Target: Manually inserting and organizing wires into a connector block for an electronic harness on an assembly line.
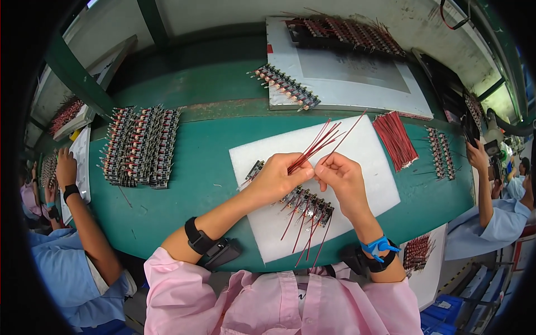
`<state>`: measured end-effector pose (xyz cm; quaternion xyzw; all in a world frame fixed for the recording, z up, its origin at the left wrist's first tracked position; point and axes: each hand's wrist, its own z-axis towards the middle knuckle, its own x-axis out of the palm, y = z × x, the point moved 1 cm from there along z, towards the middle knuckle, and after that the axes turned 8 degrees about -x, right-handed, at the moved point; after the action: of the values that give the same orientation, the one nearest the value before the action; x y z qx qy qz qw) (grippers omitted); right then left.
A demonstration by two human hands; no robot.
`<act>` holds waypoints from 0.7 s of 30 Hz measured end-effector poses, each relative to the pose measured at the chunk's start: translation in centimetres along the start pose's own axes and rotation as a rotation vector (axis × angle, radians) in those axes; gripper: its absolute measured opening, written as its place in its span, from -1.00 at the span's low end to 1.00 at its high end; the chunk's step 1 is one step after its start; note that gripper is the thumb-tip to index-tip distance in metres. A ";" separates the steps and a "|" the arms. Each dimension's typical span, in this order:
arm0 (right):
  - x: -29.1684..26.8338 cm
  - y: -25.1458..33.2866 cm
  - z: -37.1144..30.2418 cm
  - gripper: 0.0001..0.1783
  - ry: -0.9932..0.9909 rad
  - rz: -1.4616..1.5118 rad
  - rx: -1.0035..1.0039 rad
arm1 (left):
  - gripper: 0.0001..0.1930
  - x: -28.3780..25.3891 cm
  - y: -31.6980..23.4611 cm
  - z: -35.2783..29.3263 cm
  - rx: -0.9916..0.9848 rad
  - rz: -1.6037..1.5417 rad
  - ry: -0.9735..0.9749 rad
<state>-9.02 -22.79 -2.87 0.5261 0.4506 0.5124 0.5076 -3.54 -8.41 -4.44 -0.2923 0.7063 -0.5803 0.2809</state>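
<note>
My left hand is closed around a small bunch of thin red wires, whose ends fan out up and to the right. Beside it my right hand pinches a single red wire that slants up to the right. The fingertips of both hands nearly meet. Under them a strip of small circuit boards lies on a white foam sheet. Several red wires stick out of its right part toward me. My left hand hides the middle of the strip.
A pile of red wires lies right of the foam. Stacked board strips stand left on the green table, and two strips lie far right. Another strip rests on a raised white panel. Co-workers sit at both sides.
</note>
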 end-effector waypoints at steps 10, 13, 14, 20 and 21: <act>0.2 0.0 -0.2 -0.87 -0.092 -0.028 -0.030 | -0.79 0.3 -0.5 0.0 0.001 -0.067 -0.034; 0.3 -0.1 -0.3 -0.87 -0.064 -0.043 -0.008 | -0.81 0.0 -0.1 -0.1 -0.028 -0.024 -0.003; 0.2 -0.2 -0.2 -0.87 -0.064 -0.042 0.001 | -0.81 0.0 0.0 -0.1 -0.035 -0.028 -0.002; 0.1 -0.1 -0.1 -0.86 -0.053 -0.062 0.014 | -0.81 0.1 -0.1 0.0 -0.049 -0.028 -0.021; 0.1 0.0 -0.1 -0.86 -0.052 -0.083 0.010 | -0.81 0.1 -0.1 0.1 -0.054 -0.026 -0.022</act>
<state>-9.13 -22.70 -2.85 0.5224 0.4612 0.4751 0.5373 -3.56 -8.57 -4.31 -0.3151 0.7148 -0.5614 0.2730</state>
